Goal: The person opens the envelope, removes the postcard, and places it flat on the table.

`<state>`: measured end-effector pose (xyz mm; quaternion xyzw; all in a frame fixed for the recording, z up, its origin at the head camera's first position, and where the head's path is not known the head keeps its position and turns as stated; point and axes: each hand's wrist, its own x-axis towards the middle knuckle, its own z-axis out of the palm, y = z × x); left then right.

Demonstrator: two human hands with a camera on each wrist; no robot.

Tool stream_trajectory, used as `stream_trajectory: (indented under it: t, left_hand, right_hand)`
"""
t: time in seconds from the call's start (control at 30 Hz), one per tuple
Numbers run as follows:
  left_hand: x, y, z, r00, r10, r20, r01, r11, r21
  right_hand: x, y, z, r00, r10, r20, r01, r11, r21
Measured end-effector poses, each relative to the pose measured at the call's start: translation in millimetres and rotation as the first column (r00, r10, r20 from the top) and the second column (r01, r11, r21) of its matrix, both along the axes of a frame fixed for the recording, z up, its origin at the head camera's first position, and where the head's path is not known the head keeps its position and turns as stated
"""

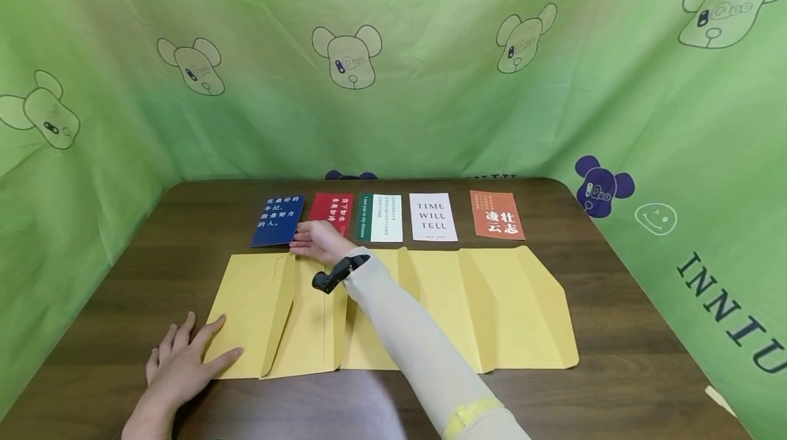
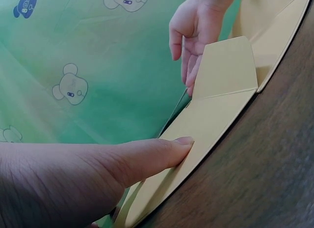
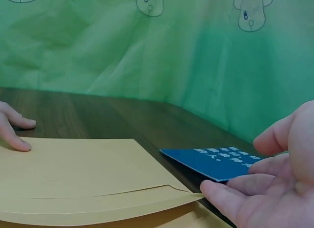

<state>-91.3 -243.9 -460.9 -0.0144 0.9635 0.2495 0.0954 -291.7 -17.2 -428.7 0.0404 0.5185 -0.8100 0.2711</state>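
Several yellow paper envelopes lie in an overlapping row across the table. My left hand [image 1: 181, 365] rests with spread fingers on the left edge of the leftmost envelope [image 1: 246, 317]; its thumb [image 2: 162, 154] presses on the paper. My right hand [image 1: 320, 242] reaches over the row to a dark blue card [image 1: 277, 221] with white writing. Its fingers [image 3: 223, 198] are at the card's right edge, one fingertip right by the corner of the envelope flap. In the right wrist view the thumb [image 3: 277, 134] stands apart above the card.
To the right of the blue card lie a red card [image 1: 332, 206], partly behind the right hand, a green and white card [image 1: 381, 218], a white card [image 1: 433, 216] and an orange card [image 1: 498, 214]. A green printed curtain [image 1: 430, 126] surrounds the brown table [image 1: 615, 331].
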Motion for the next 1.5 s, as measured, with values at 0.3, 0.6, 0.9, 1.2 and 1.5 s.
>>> stream_trajectory:
  t: [0.3,0.6,0.9,1.2,1.5]
  left_hand:
    - [-1.3,0,-1.3,1.0,-0.002,-0.011,0.002,1.0,0.004]
    - [-1.4,-1,-2.7,1.0,0.003,-0.002,-0.003,1.0,-0.004]
    - [-0.7,-4,-2.6,1.0,0.006,-0.007,-0.006,1.0,-0.005]
    - [-5.4,-2,-1.3,1.0,0.013,-0.005,-0.013,0.999,0.03]
    - [-4.6,5,3.1,0.997,0.02,-0.075,-0.018,0.999,0.033]
  right_hand:
    - [0.8,0,6.4,0.999,0.035,-0.03,-0.034,0.999,0.039]
    - [12.5,11,16.4,0.994,0.103,-0.044,-0.1,0.993,0.061]
    - [38.5,28,29.2,0.967,0.239,-0.093,-0.229,0.967,0.109]
    - [70.2,64,25.8,0.936,0.312,-0.162,-0.291,0.946,0.142]
    - [113.6,126,16.7,0.894,0.376,-0.242,-0.341,0.924,0.175]
